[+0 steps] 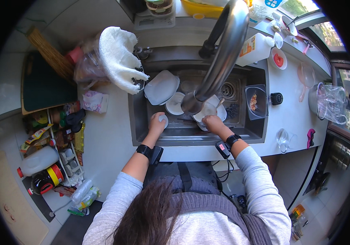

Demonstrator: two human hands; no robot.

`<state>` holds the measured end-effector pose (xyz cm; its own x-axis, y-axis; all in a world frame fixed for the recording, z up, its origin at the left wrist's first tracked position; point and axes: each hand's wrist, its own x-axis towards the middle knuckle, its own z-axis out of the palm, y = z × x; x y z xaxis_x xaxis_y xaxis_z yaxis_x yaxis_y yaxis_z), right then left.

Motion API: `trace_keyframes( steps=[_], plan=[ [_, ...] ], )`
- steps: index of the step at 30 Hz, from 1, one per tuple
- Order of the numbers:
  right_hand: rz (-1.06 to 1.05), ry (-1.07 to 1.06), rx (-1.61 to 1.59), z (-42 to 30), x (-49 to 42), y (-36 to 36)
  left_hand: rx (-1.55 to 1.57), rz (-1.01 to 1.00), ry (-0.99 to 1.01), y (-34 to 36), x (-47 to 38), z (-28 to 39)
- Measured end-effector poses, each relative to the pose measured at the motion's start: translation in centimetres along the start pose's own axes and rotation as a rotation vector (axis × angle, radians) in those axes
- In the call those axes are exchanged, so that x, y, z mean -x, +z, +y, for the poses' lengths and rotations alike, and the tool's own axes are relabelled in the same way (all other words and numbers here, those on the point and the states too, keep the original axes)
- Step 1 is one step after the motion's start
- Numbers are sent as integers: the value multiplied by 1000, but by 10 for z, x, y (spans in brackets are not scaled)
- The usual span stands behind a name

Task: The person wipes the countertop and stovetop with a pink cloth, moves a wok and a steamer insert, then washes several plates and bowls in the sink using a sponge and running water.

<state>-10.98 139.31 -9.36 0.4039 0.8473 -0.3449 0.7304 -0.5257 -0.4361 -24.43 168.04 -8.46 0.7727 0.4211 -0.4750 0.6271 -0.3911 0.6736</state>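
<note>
My left hand (156,123) holds a small white cup or bowl (163,120) at the left front of the stainless steel sink (131,122). To its right, my right hand (212,123) is closed at the near edge of a white bowl (208,111); what its fingers grip is too small to tell. That bowl rests by a white dish (222,114) with a utensil in it. Between my hands, farther back, sits another white bowl (175,103), partly under the faucet head (192,103). A large white oval dish (162,87) leans at the sink's left.
The faucet neck (230,52) arches over the sink. A clear container with food scraps (256,102) sits at the sink's right side. On the right counter stand a glass pitcher (283,141) and a white jug (254,50). A white cloth (115,58) hangs at the left back.
</note>
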Motion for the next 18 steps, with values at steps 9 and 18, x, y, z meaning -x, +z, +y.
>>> trace_keyframes(
  steps=[9, 18],
  plan=[
    [-63, 410, -867, 12, 20, -49, 525, -321, -138, 29, 16, 60],
    [213, 228, -1058, -55, 28, -87, 1022, -524, -456, 35, 45, 157]
  ],
)
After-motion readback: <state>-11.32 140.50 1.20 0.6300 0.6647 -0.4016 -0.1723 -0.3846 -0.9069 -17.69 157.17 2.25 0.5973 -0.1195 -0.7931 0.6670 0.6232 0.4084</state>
